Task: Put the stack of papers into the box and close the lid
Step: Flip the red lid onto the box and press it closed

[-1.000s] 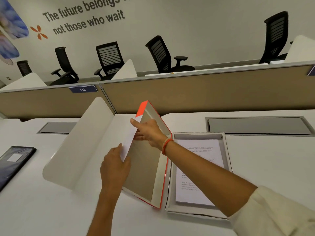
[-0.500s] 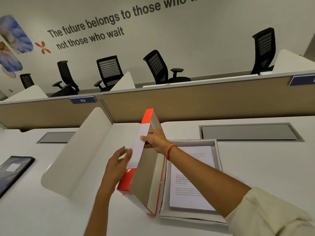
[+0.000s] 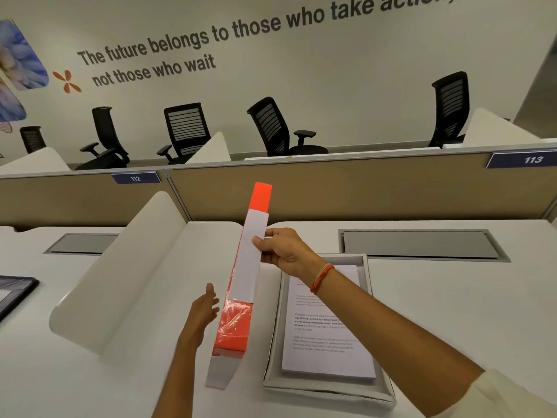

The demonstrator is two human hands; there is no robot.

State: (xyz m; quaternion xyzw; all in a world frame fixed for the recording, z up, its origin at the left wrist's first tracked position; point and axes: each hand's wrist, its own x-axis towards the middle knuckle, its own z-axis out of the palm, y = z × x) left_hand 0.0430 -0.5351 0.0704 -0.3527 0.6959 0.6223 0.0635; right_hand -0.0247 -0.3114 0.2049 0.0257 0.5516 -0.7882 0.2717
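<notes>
The grey box lies open on the white desk, right of centre, with the stack of printed papers flat inside it. Its orange lid stands on edge just left of the box, seen almost edge-on, with a white band along its side. My right hand grips the lid's upper edge, thumb on the white band. My left hand hovers beside the lid's lower left, fingers spread, apart from it.
A curved white divider rises on the desk to the left. A dark folder lies at the far left edge. Two grey cable hatches sit near the tan partition. Black office chairs stand beyond it.
The lid has swung up from leaning open to standing nearly vertical, edge-on to me. My left hand has let go of it and now hovers beside it. My right hand keeps its grip.
</notes>
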